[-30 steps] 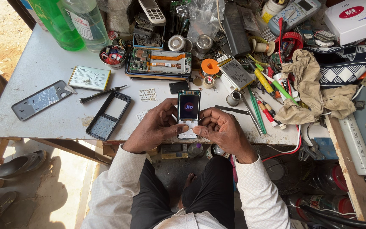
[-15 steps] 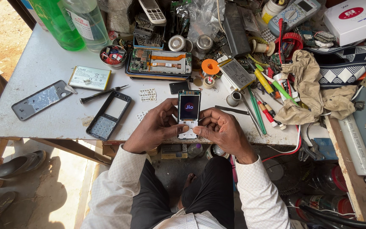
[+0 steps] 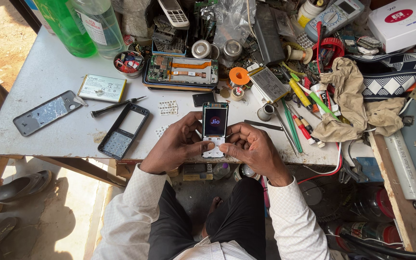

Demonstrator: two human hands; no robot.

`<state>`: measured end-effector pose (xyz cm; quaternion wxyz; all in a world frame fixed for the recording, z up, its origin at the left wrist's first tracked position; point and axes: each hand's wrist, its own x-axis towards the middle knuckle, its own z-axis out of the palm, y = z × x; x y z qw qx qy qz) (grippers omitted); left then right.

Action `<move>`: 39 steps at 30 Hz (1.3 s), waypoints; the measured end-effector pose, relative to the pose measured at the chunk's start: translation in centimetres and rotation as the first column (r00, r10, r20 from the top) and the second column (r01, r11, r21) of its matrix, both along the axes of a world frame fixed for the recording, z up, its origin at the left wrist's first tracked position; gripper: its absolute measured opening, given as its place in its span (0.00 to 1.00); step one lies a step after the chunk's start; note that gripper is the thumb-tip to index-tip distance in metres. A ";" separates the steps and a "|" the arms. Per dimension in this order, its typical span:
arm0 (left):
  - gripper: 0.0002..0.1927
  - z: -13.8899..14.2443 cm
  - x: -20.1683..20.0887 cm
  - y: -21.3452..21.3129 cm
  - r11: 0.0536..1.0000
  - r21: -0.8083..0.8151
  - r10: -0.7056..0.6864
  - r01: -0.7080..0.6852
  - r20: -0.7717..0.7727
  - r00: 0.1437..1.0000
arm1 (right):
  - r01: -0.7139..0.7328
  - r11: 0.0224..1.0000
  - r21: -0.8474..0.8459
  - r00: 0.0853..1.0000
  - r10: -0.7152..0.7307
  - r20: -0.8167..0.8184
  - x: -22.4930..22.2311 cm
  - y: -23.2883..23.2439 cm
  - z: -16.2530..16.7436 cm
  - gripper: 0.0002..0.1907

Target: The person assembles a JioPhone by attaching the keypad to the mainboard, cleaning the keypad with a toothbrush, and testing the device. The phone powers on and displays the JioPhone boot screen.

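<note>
Both hands meet at the near edge of the worktable [image 3: 49,77], closed around a small keypad phone [image 3: 214,129] with its casing removed. The left hand [image 3: 176,144] wraps the phone's left side, fingers curled behind it and thumb laid across the white keypad area at the bottom. The right hand [image 3: 251,147] grips the right side in the same manner, thumb tip pressed on the keypad beside the left thumb. The phone is held upright between the two hands, just above the table surface, with its screen lit in dark purple. Just left of the left hand lies a black phone frame [image 3: 123,130], empty, flat on the table. Beyond it rest a pair of tweezers [image 3: 116,105], a flat battery [image 3: 102,87] and a grey back cover [image 3: 46,112], all apart from one another. Directly beyond the phone sits a small black square part [image 3: 203,98], and further back an opened smartphone [image 3: 181,71] showing its circuit board. Right of the right hand lie several screwdrivers [image 3: 299,123] in green, yellow and red, near a crumpled tan cloth [image 3: 352,101]. An orange tape roll [image 3: 239,76] stands near a second battery [image 3: 268,84]. Two plastic bottles [image 3: 85,24], one green and one clear, stand at the far left corner
</note>
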<state>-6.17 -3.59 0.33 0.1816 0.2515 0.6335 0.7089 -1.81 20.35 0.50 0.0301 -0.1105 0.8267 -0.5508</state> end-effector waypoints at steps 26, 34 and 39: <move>0.31 0.3 -0.1 0.0 0.998 -0.060 0.012 -0.014 -0.024 1.000 | 0.008 1.000 0.022 1.000 -0.008 0.006 0.1 0.0 0.2 0.20; 0.31 0.1 0.0 0.1 0.999 -0.045 0.018 -0.019 -0.023 1.000 | -0.004 1.000 -0.004 1.000 0.004 0.011 0.1 0.0 0.2 0.20; 0.32 0.0 0.0 0.1 1.000 -0.027 0.014 -0.014 -0.016 1.000 | 0.000 1.000 0.000 1.000 0.000 0.010 0.2 0.0 0.2 0.20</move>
